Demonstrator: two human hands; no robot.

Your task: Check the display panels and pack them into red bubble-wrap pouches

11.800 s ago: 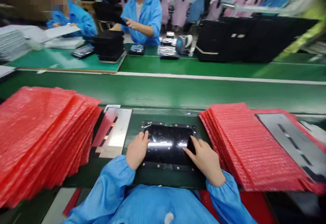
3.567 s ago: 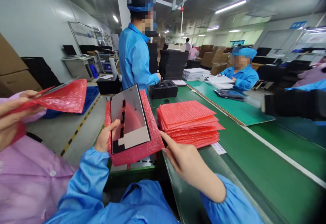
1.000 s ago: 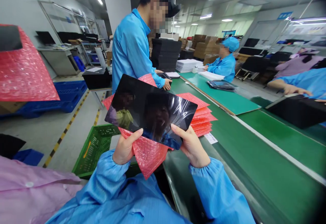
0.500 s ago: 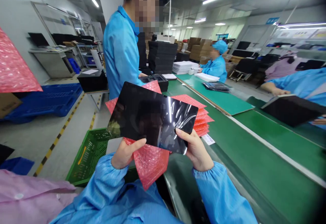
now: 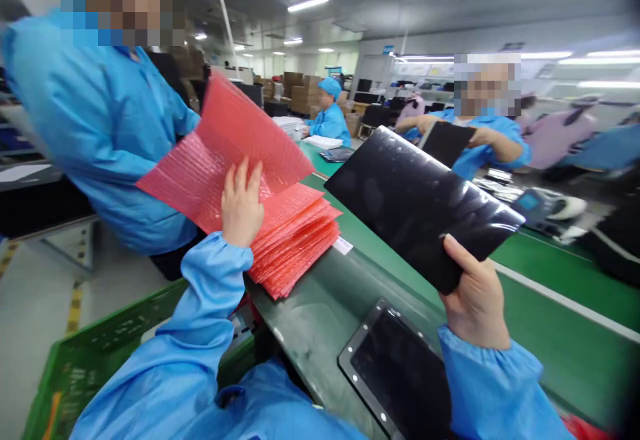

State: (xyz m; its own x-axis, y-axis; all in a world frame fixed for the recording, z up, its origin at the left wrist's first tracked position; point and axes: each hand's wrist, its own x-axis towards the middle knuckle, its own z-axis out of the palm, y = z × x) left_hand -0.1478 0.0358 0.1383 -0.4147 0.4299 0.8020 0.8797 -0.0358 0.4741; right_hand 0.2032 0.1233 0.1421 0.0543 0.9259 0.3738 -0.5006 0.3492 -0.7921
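— Green bench runs off to the far right, co-workers in blue behind it. What changed?

— I've split the pair. A half-second back both hands held the panel over its red bag; now my right hand alone grips the black panel by its near edge, raised above the bench.

— And the left?

— My left hand lies flat, fingers spread, against the red bubble bag over the stack of bags. Another framed panel lies near me.

Bare green bench lay open between red bag stack at 10 o'clock and framed dark panel at 5 o'clock. Co-worker's blue sleeve crowded 9 o'clock; green crate blocked 7 o'clock.
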